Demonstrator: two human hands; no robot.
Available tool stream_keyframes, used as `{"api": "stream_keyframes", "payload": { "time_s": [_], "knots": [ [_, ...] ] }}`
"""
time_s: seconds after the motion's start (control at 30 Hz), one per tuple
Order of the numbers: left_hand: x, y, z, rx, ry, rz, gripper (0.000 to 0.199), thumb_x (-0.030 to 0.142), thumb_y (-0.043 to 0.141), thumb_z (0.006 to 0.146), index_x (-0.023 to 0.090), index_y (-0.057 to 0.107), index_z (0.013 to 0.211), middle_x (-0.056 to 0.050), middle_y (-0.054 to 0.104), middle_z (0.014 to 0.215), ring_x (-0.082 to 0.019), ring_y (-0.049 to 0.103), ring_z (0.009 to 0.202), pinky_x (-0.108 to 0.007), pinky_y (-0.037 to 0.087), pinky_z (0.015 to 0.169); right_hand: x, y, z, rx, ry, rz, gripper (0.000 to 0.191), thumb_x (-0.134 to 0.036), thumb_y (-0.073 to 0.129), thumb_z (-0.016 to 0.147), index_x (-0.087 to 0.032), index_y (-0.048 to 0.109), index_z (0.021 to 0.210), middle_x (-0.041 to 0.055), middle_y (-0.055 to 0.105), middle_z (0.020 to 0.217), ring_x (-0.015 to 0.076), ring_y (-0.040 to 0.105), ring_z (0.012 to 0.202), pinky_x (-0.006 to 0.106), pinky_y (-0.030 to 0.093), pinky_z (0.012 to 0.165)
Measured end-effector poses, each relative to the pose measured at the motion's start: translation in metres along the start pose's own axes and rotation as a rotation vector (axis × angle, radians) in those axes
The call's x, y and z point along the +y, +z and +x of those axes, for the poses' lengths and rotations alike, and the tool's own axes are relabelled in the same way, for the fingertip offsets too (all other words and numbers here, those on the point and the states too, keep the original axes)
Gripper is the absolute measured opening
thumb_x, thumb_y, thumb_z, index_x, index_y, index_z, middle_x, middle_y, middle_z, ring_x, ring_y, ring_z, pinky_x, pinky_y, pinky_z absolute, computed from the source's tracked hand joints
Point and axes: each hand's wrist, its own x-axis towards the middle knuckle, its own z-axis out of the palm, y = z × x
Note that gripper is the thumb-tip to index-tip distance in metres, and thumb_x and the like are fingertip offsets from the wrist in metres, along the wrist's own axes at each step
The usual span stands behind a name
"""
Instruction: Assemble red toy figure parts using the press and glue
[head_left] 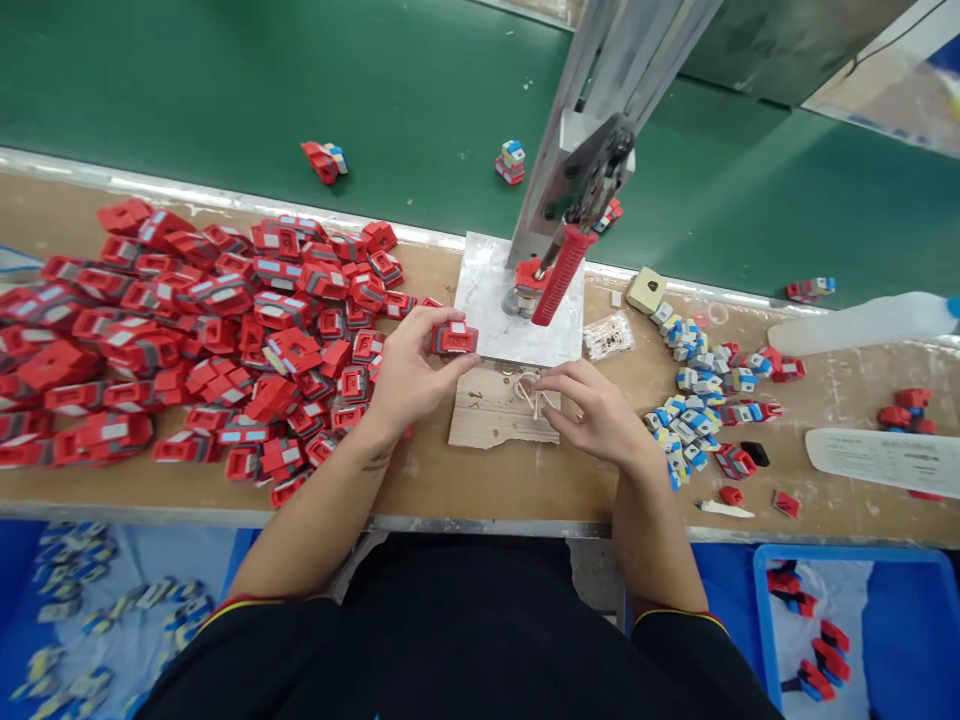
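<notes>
My left hand (420,370) grips a red plastic part (455,338) between thumb and fingers, just left of the metal plate (480,290). My right hand (589,405) is over the wooden board (480,415), its fingertips closed near a thin white stick (534,402); whether they pinch it is hard to see. A clamp with a red handle (565,275) stands on the plate, and a red and white piece (529,276) sits under it. A bag of small sticks (609,336) lies right of the plate.
Many red parts (277,310) are heaped at the left. White, blue and yellow pieces (694,385) lie at the right, near bottles (870,322). Several assembled pieces rest on the green belt (420,110). Blue trays (911,610) stand below the table edge.
</notes>
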Motion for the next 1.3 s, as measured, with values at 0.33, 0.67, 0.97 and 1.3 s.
{"api": "stream_keyframes", "payload": {
  "time_s": [0.33, 0.67, 0.97, 1.3],
  "knots": [
    [0.021, -0.005, 0.000, 0.015, 0.010, -0.143, 0.046, 0.042, 0.096, 0.074, 0.022, 0.073, 0.109, -0.008, 0.076, 0.114, -0.026, 0.076, 0.105, -0.039, 0.065, 0.094, 0.008, 0.020, 0.003, 0.090, -0.059, 0.049, 0.019, -0.031, 0.062, 0.107, -0.029, 0.080, 0.102, 0.0073, 0.081, 0.097, 0.0245, 0.069, 0.090, 0.041, 0.060, 0.079],
    [0.030, 0.025, -0.034, -0.077, -0.186, -0.435, 0.048, 0.050, 0.096, 0.078, 0.022, 0.079, 0.112, -0.007, 0.081, 0.103, -0.020, 0.079, 0.080, -0.032, 0.068, 0.073, 0.009, 0.023, 0.003, 0.291, 0.115, 0.233, 0.011, -0.025, 0.069, 0.099, -0.026, 0.078, 0.093, 0.0046, 0.084, 0.091, 0.0211, 0.074, 0.084, 0.037, 0.061, 0.077],
    [0.013, 0.029, -0.032, -0.009, -0.235, -0.450, 0.048, 0.043, 0.096, 0.078, 0.022, 0.076, 0.116, -0.009, 0.082, 0.111, -0.023, 0.082, 0.092, -0.036, 0.070, 0.086, 0.018, 0.035, -0.004, 0.527, 0.373, 0.483, 0.024, -0.045, 0.078, 0.091, -0.023, 0.073, 0.082, 0.0031, 0.079, 0.077, 0.0145, 0.062, 0.061, 0.030, 0.052, 0.058],
    [0.010, 0.034, -0.033, -0.033, -0.223, -0.458, 0.052, 0.043, 0.101, 0.071, 0.021, 0.077, 0.111, -0.007, 0.083, 0.103, -0.025, 0.084, 0.092, -0.038, 0.071, 0.088, 0.011, 0.021, -0.001, 0.667, 0.342, 0.556, 0.028, -0.049, 0.083, 0.089, -0.024, 0.071, 0.082, 0.0015, 0.076, 0.078, 0.0167, 0.070, 0.068, 0.032, 0.057, 0.064]
  ]
}}
